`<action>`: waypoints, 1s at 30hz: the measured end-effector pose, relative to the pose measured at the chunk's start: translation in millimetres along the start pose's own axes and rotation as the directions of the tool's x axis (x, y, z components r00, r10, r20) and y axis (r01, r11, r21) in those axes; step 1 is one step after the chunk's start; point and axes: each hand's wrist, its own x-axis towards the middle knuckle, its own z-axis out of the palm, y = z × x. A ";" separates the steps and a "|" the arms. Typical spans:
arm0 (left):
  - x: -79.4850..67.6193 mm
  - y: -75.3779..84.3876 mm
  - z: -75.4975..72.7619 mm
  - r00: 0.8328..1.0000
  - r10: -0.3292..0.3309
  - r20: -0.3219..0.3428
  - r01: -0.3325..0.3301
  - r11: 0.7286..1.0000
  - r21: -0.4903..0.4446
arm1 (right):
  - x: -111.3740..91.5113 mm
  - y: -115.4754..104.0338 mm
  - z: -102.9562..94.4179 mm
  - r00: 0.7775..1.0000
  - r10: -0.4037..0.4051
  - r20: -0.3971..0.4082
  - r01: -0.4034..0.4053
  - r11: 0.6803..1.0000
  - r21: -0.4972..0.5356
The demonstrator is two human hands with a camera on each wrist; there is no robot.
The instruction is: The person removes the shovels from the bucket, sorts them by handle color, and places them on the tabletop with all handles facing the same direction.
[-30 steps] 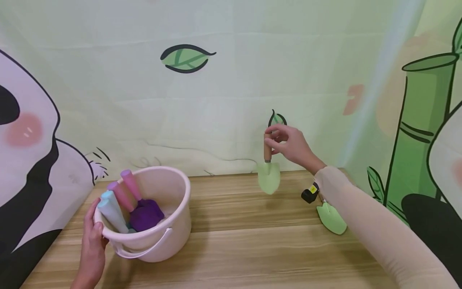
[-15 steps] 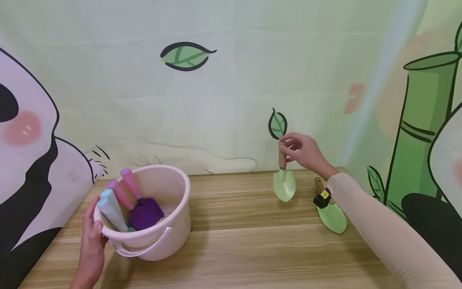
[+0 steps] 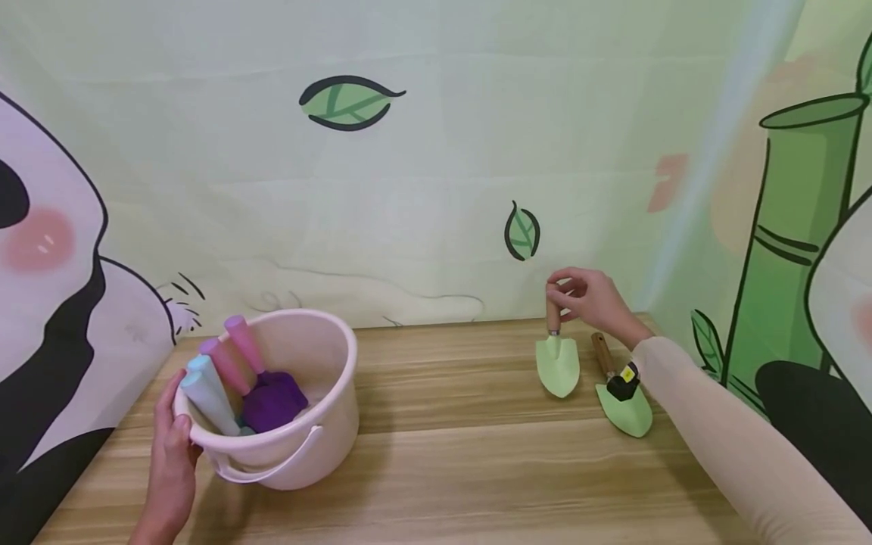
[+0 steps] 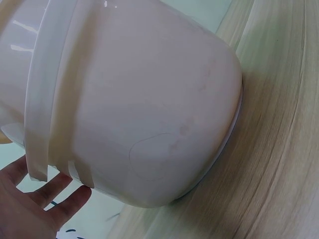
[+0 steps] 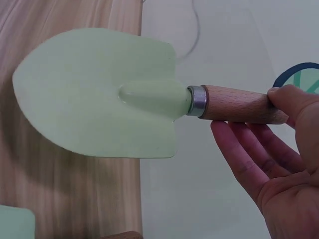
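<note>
My right hand (image 3: 589, 299) pinches the wooden handle of a light green garden trowel (image 3: 557, 367) between thumb and fingers. The trowel's blade points down, close over the wooden table. In the right wrist view, the trowel (image 5: 99, 94) shows a metal collar between blade and handle. On the left, my left hand (image 3: 173, 462) grips the rim of a pale pink bucket (image 3: 334, 439); its fingertips are at the bucket's outer wall (image 4: 144, 99) in the left wrist view. A second green trowel (image 3: 625, 412) lies on the table beside the held one, partly covered by the black wrist camera.
Inside the bucket stand pink-handled tools with a purple head (image 3: 275, 401) and light blue handles (image 3: 207, 393). The wooden table (image 3: 463, 484) ends at a printed cloth backdrop (image 3: 436, 151) with leaves, bamboo and pandas.
My right hand has carried the trowel rightward and down, nearer to the trowel on the table. The left hand and bucket have stayed put.
</note>
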 end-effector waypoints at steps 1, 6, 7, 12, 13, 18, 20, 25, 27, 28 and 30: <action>0.0 0.1 0.1 1.000 -0.001 -0.002 0.001 1.000 -0.001 | -0.3 2.6 -0.3 1.000 0.005 0.004 -0.005 1.000 0.003; 0.2 0.5 1.3 1.000 0.002 -0.005 -0.002 1.000 -0.008 | -2.8 13.7 -1.4 0.998 0.045 0.032 -0.045 0.999 -0.004; 0.3 0.4 1.5 1.000 0.004 -0.006 -0.004 1.000 -0.010 | -3.2 15.4 -1.5 0.998 0.054 0.039 -0.054 0.999 -0.008; 0.7 -0.4 0.6 1.000 0.006 -0.008 -0.006 1.000 -0.007 | -4.9 24.8 -1.4 0.993 0.086 0.082 -0.086 0.996 -0.002; 0.7 -0.7 0.3 1.000 0.005 -0.009 -0.006 1.000 -0.006 | -5.2 26.6 -1.1 0.992 0.092 0.086 -0.092 0.996 -0.002; 0.1 -0.6 -0.3 1.000 0.003 -0.008 -0.003 1.000 -0.005 | -7.8 32.7 0.9 0.988 0.114 0.101 -0.113 0.993 -0.018; -0.2 -0.4 -0.4 1.000 0.003 -0.007 -0.003 1.000 -0.006 | -8.6 33.6 1.0 0.987 0.120 0.106 -0.118 0.993 -0.022; -0.1 -0.3 0.0 1.000 0.005 -0.006 -0.005 1.000 -0.013 | -9.1 37.1 1.3 0.986 0.119 0.113 -0.118 0.993 -0.018; 0.1 -0.8 -0.1 1.000 0.006 -0.006 -0.006 1.000 -0.015 | -9.2 39.2 1.3 0.986 0.115 0.118 -0.114 0.993 -0.020; 0.1 -1.0 -0.2 1.000 0.007 -0.007 -0.007 1.000 -0.016 | -8.9 40.3 1.5 0.986 0.119 0.119 -0.118 0.993 -0.021; 0.2 -1.7 -0.7 1.000 0.012 -0.005 -0.012 1.000 -0.024 | -8.8 42.2 2.0 0.985 0.125 0.121 -0.123 0.992 -0.019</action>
